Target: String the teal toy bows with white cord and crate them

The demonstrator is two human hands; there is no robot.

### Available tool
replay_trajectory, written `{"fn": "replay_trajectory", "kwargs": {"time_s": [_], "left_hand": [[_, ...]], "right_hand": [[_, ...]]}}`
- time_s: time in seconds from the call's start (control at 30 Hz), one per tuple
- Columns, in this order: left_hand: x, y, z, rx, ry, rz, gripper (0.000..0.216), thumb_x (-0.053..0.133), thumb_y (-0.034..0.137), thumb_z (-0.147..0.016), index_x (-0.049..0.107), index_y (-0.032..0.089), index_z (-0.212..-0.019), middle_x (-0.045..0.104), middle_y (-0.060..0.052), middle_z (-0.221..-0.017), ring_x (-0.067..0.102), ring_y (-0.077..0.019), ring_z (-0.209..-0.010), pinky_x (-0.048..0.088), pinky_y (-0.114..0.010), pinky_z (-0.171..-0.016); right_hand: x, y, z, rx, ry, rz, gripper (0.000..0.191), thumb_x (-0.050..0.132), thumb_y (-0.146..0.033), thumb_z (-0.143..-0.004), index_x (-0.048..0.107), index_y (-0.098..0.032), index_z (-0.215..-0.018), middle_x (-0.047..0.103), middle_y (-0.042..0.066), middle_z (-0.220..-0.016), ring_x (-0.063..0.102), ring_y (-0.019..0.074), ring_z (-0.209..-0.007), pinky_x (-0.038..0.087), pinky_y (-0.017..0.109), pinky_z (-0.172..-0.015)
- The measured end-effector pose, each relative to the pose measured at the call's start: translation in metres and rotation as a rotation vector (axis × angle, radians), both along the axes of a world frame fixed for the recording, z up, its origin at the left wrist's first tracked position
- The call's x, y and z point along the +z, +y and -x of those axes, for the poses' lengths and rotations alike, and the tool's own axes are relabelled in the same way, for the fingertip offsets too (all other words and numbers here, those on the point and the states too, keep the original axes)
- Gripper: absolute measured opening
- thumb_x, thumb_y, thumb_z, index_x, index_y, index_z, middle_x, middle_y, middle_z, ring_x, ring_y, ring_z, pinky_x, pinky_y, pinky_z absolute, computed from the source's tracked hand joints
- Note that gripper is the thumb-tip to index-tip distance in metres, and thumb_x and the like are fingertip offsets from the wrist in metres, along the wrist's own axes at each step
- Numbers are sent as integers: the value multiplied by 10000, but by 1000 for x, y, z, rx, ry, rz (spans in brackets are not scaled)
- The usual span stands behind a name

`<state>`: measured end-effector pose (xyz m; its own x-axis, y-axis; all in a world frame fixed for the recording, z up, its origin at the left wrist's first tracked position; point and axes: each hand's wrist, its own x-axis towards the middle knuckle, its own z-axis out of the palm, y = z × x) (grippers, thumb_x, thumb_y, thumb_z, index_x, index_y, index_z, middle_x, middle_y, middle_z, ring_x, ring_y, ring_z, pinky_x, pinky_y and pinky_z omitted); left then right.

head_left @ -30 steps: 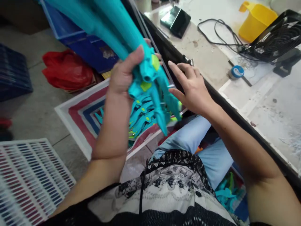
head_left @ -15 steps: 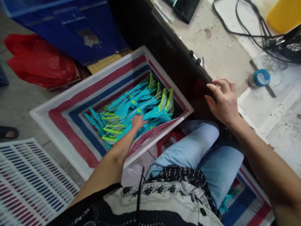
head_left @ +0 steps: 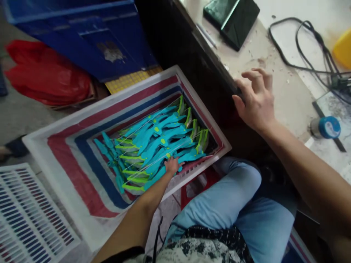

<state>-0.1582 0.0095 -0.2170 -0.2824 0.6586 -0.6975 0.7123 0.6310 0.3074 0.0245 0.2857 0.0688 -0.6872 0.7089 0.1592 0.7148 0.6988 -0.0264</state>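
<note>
My left hand (head_left: 172, 165) reaches down into a striped red, white and blue crate (head_left: 82, 175) on the floor. Its fingers curl onto the near edge of a pile of teal and lime toy bows (head_left: 153, 142) with white strings. Whether it grips one I cannot see. My right hand (head_left: 256, 100) rests with spread, bent fingers on the dark edge of the workbench (head_left: 276, 91), holding nothing.
On the bench lie a black device (head_left: 233, 18), a black cable (head_left: 298, 44), a blue-capped roll (head_left: 326, 127) and a yellow container (head_left: 342, 47). On the floor are a blue bin (head_left: 82, 33), a red bag (head_left: 46, 76) and a slatted crate lid (head_left: 24, 215). My blue-trousered knees (head_left: 233, 204) sit below.
A second ago my left hand held a bundle of bows up high; it has since gone down into the crate and shifted toward the near edge. My right hand moved onto the bench edge.
</note>
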Motion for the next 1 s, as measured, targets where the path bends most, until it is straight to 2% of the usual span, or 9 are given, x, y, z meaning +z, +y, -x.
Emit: {"fn": "replay_trajectory", "kwargs": {"time_s": [0.17,0.27,0.37,0.5,0.6,0.7,0.87,0.93,1.0], "left_hand": [[4,-7,-3,7,24,0,597,590,579,-794,672,170,-1222,562,-243,-1277,511,-468,-1167,413,-533,-908],[14,-4,10,-23,43,12,545,534,538,-858,658,164,-1234,628,-215,-1199,506,-437,-1197,406,-515,-944],[27,13,43,-43,79,20,533,502,508,-893,639,130,-1242,686,-204,-1073,511,-415,-1196,397,-505,-962],[30,66,116,-13,209,25,593,438,527,-920,564,106,-1318,661,-250,-1133,500,-429,-1197,395,-528,-952],[13,117,174,-14,338,33,599,380,538,-937,513,133,-1358,641,-247,-1200,471,-417,-1231,399,-527,-951],[-16,160,214,-33,370,32,597,338,526,-952,472,130,-1377,602,-255,-1274,436,-404,-1266,390,-525,-964],[-67,191,233,-26,349,49,591,359,529,-944,498,98,-1323,573,-291,-1293,411,-402,-1293,367,-532,-1004],[-83,195,233,1,347,42,622,366,550,-934,494,79,-1318,559,-310,-1299,401,-406,-1306,342,-553,-1031],[-96,196,233,32,346,39,668,387,573,-917,474,54,-1328,534,-328,-1319,381,-414,-1328,306,-580,-1060]], "right_hand": [[-4,51,58,18,-120,48,736,614,-413,-892,347,-30,-1462,325,229,-1506,200,395,-1439,175,573,-1174],[-11,65,70,47,-189,74,927,695,-400,-829,217,10,-1510,250,258,-1532,145,421,-1455,147,579,-1189],[-15,67,69,62,-233,57,1063,776,-354,-740,157,23,-1518,190,268,-1547,98,439,-1464,146,592,-1200],[-18,69,62,90,-204,31,983,696,-393,-767,178,-26,-1518,210,239,-1540,113,462,-1456,145,682,-1163],[-20,73,58,129,-166,24,901,579,-436,-813,184,-42,-1521,212,221,-1537,106,466,-1458,138,691,-1156],[-22,74,56,149,-162,5,851,478,-456,-842,207,-2,-1508,231,232,-1522,116,458,-1458,141,642,-1179],[-19,69,58,161,-132,-16,819,384,-520,-891,195,-38,-1525,242,209,-1539,136,458,-1454,185,624,-1158],[-17,67,61,163,-114,-3,787,352,-520,-912,167,-78,-1537,231,163,-1561,146,459,-1447,230,620,-1116],[-15,65,64,157,-100,17,709,334,-504,-919,240,-135,-1517,199,80,-1588,155,462,-1436,257,598,-1061]]}}
